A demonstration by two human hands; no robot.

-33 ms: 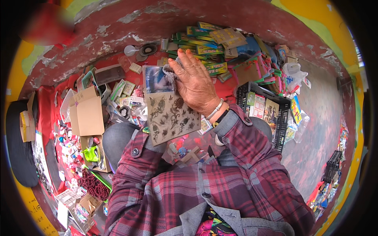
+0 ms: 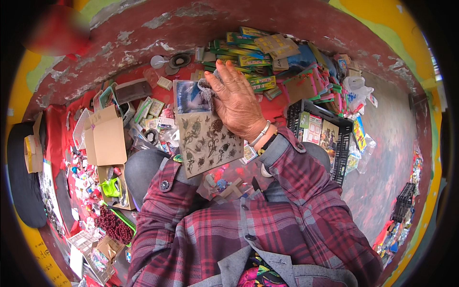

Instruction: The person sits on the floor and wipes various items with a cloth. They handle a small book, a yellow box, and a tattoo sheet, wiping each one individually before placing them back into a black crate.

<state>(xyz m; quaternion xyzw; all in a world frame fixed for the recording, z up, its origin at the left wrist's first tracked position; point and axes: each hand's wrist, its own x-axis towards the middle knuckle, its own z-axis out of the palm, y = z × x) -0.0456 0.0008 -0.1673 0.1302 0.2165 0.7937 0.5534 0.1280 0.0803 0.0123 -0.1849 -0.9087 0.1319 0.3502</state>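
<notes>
A flat beige-grey sheet (image 2: 201,143) printed with dark roses tilts in front of me, above my lap. Its top part carries a blue-purple picture (image 2: 187,98). Over the sheet's upper right side lies my right hand (image 2: 236,100), fingers stretched upward, with a bunched grey cloth (image 2: 206,93) held under the palm and thumb against the picture. A bangle and a dark band circle that wrist. My left sleeve (image 2: 167,179) runs up to the sheet's lower left edge. Behind the sheet, my left hand is hidden, so its fingers do not show.
Stacked green-yellow boxes (image 2: 253,60) lie against the far wall. A black crate (image 2: 342,148) holding printed cards stands right of my knee. An open cardboard box (image 2: 106,143) sits at left, near dark red beads (image 2: 114,224). A white plastic bag (image 2: 357,91) is farther right.
</notes>
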